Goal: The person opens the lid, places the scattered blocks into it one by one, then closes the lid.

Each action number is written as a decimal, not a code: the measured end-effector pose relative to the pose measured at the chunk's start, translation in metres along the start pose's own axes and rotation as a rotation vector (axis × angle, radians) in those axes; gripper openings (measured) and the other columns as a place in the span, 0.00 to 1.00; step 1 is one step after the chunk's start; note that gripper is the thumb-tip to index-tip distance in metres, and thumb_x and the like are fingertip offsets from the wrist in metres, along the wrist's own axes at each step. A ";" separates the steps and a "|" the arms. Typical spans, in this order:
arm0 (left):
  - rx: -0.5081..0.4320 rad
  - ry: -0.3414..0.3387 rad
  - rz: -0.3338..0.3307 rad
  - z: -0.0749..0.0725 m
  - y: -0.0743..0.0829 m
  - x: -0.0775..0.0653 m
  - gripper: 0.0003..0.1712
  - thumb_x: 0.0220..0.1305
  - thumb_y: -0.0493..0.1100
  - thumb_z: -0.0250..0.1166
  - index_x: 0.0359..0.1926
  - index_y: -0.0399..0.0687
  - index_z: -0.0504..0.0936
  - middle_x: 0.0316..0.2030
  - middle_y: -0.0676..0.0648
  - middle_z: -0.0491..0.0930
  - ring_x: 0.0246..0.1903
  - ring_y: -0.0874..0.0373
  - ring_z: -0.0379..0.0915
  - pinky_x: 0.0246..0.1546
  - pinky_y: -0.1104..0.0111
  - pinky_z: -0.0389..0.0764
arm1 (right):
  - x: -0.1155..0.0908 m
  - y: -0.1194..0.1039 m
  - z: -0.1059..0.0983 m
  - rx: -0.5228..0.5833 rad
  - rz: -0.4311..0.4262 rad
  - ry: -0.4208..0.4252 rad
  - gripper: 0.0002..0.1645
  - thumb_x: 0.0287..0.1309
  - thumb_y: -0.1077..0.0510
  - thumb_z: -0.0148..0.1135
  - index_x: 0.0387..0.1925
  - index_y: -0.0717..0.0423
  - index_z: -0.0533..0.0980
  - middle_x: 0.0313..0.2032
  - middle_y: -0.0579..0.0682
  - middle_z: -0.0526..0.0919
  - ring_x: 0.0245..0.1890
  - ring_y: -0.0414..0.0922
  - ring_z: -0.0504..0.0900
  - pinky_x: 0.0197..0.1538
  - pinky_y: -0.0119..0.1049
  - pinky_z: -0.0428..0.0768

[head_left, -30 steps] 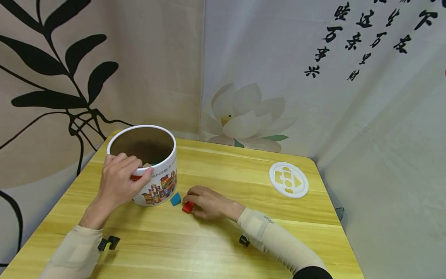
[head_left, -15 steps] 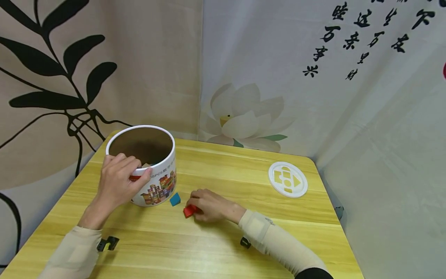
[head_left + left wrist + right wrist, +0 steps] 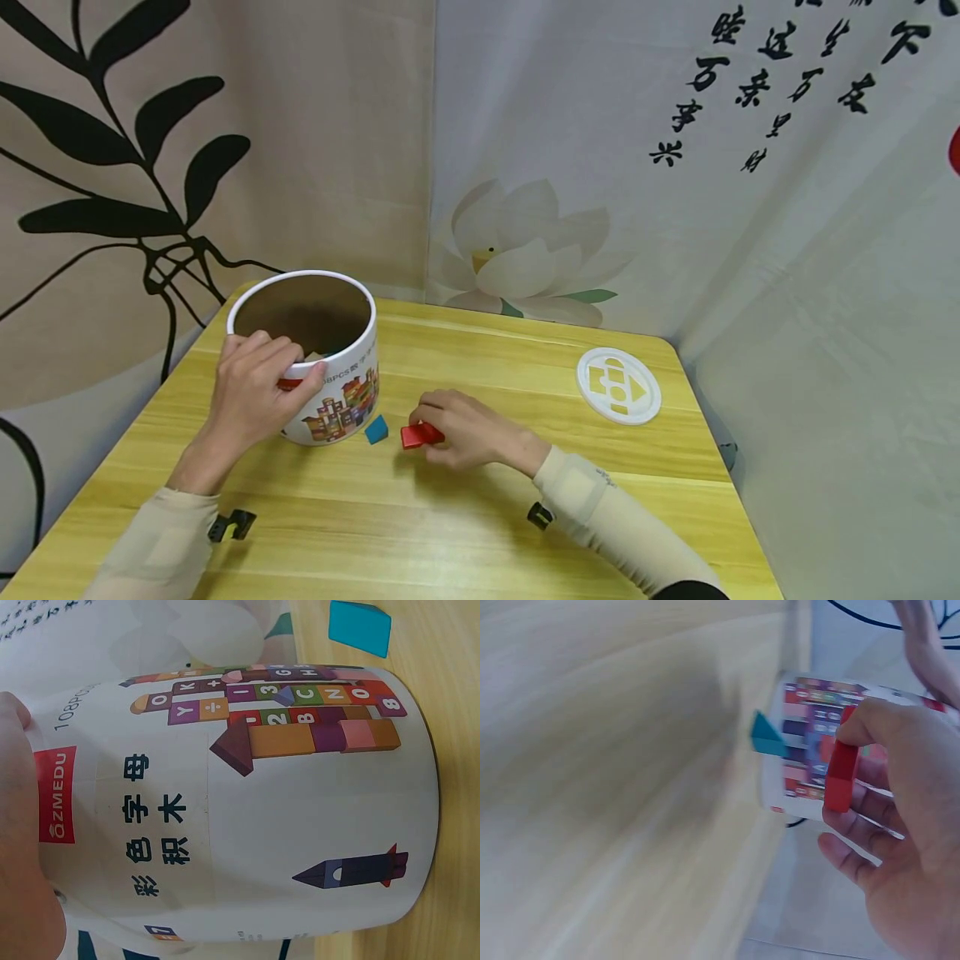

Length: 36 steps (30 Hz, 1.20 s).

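Note:
My left hand [image 3: 258, 396] grips the near rim of a white bucket [image 3: 348, 392] printed with building blocks, its thumb outside the wall and its fingers over the edge. Part of that hand shows at the left edge of the left wrist view, beside the bucket's red label. My right hand [image 3: 468, 429] pinches a red block [image 3: 420, 435] between thumb and fingers, just above the table; in the right wrist view the red block [image 3: 841, 776] looks long and flat-sided. Between that hand and the bucket's base lies a blue triangular block [image 3: 377, 430], next to the bucket.
A white round lid [image 3: 618, 386] with shape cut-outs lies at the table's right rear. Pieces inside the bucket are mostly hidden by its wall. Printed curtains [image 3: 555, 150] hang behind the wooden table [image 3: 360, 533].
My right hand has lifted a little off the table and moved slightly right, with the red block turned in its fingers. The left hand and bucket stay put.

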<state>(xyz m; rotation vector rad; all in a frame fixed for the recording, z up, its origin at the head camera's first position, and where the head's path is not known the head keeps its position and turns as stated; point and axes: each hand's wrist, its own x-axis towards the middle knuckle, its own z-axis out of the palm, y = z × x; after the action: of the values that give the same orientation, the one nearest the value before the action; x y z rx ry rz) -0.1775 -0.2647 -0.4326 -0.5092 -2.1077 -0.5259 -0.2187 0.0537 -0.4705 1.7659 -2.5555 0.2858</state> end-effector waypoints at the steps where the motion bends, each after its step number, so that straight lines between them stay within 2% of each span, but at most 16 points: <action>1: -0.001 0.001 -0.001 0.000 0.000 0.000 0.23 0.58 0.58 0.58 0.15 0.49 0.70 0.13 0.52 0.68 0.20 0.53 0.60 0.31 0.51 0.59 | 0.000 -0.001 -0.005 0.000 -0.003 0.015 0.22 0.55 0.50 0.69 0.50 0.52 0.80 0.42 0.41 0.76 0.38 0.36 0.70 0.46 0.31 0.74; 14: 0.020 -0.047 0.000 -0.002 0.000 -0.001 0.22 0.59 0.57 0.59 0.17 0.49 0.71 0.14 0.51 0.69 0.21 0.53 0.60 0.32 0.52 0.60 | 0.008 -0.003 -0.058 0.017 -0.011 0.194 0.19 0.54 0.51 0.65 0.47 0.55 0.80 0.41 0.43 0.80 0.36 0.36 0.72 0.42 0.29 0.75; 20: 0.003 -0.009 0.002 0.000 0.001 0.000 0.23 0.59 0.58 0.58 0.16 0.49 0.71 0.13 0.51 0.69 0.21 0.52 0.60 0.31 0.51 0.59 | 0.015 -0.004 -0.080 0.024 -0.024 0.259 0.20 0.54 0.52 0.63 0.47 0.57 0.79 0.39 0.44 0.79 0.34 0.36 0.72 0.37 0.27 0.75; 24: -0.006 0.004 0.001 0.000 0.002 0.000 0.23 0.58 0.58 0.58 0.16 0.49 0.71 0.13 0.52 0.69 0.20 0.53 0.60 0.31 0.51 0.58 | 0.023 -0.005 -0.095 0.013 -0.045 0.301 0.20 0.54 0.53 0.63 0.47 0.59 0.79 0.39 0.45 0.79 0.35 0.36 0.72 0.38 0.27 0.75; 36: 0.018 -0.043 0.004 -0.003 0.001 0.000 0.22 0.59 0.57 0.59 0.17 0.49 0.71 0.14 0.51 0.69 0.21 0.53 0.60 0.32 0.51 0.60 | 0.058 -0.007 -0.128 -0.042 -0.067 0.353 0.22 0.55 0.51 0.63 0.48 0.60 0.79 0.41 0.47 0.79 0.39 0.39 0.71 0.40 0.29 0.75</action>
<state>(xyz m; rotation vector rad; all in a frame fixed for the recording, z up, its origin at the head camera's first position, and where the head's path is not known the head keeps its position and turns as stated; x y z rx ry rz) -0.1746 -0.2653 -0.4305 -0.5185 -2.1504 -0.4973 -0.2435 0.0187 -0.3364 1.6134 -2.2361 0.4888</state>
